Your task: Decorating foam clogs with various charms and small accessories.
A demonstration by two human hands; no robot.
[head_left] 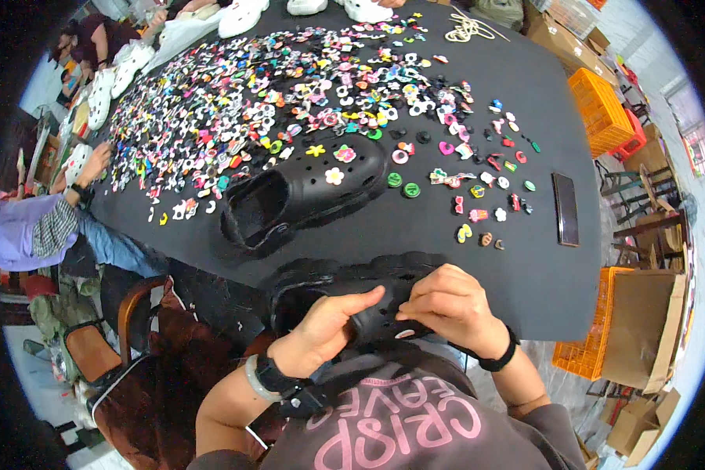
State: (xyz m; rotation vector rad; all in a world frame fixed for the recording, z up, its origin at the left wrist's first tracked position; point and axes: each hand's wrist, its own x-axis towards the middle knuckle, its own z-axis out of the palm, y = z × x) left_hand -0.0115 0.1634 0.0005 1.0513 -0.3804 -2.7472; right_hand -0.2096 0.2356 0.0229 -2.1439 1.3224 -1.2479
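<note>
My left hand holds a black clog close to my body. Its thumb stretches along the upper, and its other fingers are hidden under the shoe. Over the toe end of that clog, my right hand has thumb and fingertips pinched together at the perforated top. What lies in the pinch, if anything, is too small to make out. A small pale piece shows at the clog's near edge. Beyond it on the table lies a second black clog, with a yellow star charm and flower charms on its toe.
Many colourful shoe charms cover the far left of the black table. A looser group of charms and a dark phone lie to the right. White clogs line the far edge. A person works at left; orange crates stand right.
</note>
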